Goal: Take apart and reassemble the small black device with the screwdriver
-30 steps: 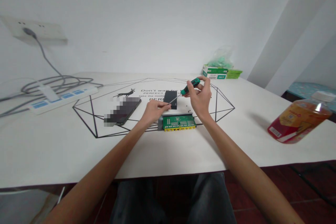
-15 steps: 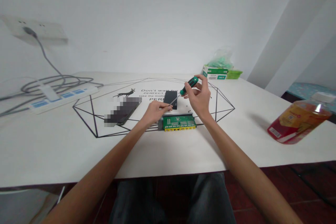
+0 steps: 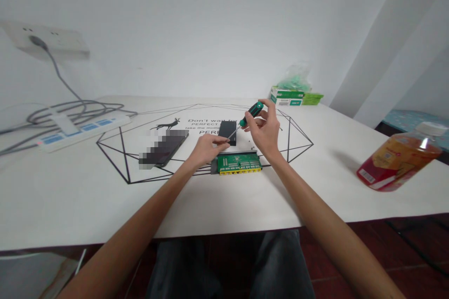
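Screwdriver (image 3: 251, 114) steeper above white table (image 3: 105, 210)

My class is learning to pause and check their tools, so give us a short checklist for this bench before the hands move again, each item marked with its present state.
1. Right hand grips the green-and-black screwdriver by its handle: ok.
2. Left hand has its fingertips pinched together by the thin metal shaft's far end: ok.
3. Tip seated on a screw: cannot tell; the fingers hide it.
4. Green circuit board with a yellow front edge rests on the white table: ok.
5. Tiny dark pieces gathered in a container: not ok, they lie loose.
6. Clear plastic bottle of amber drink capped: ok.
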Available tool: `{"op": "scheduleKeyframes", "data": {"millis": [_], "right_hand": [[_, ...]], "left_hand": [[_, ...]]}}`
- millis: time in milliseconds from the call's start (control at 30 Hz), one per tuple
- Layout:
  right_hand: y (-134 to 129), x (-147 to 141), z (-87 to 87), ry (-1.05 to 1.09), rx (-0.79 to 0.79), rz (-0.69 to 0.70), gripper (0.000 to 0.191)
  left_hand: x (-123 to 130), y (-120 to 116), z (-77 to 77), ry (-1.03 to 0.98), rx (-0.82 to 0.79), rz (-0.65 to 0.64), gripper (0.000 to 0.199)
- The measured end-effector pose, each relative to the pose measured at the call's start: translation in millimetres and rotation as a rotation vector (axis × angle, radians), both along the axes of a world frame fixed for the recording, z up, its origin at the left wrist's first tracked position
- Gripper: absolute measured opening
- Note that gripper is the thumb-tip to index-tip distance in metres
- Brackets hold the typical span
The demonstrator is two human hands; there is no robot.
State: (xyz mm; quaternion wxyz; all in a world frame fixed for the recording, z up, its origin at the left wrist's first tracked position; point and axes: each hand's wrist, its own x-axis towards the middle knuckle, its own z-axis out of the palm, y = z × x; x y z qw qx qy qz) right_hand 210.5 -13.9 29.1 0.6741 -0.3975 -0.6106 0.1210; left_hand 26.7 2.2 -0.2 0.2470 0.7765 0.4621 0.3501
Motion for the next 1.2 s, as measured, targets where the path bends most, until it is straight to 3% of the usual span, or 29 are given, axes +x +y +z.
{"op": "scheduleKeyframes", "data": {"millis": [400, 933, 1200], "right_hand": [[-7.0, -4.2, 0.3, -0.083, 0.028, -0.070, 0.050], [-13.5, -17.9, -3.7, -0.221, 0.045, -0.023, 0.049], [-11.0, -18.2, -6.8, -0.260, 0.051, -0.022, 0.050]], "left_hand": [[-26.4, 4.4, 11.3, 0.038, -0.272, -0.137, 0.026], [-24.0, -1.0, 15.9, 0.042, -0.388, -0.116, 0.016], [-26.3, 5.1, 9.2, 0.031, -0.375, -0.149, 0.018]]}}
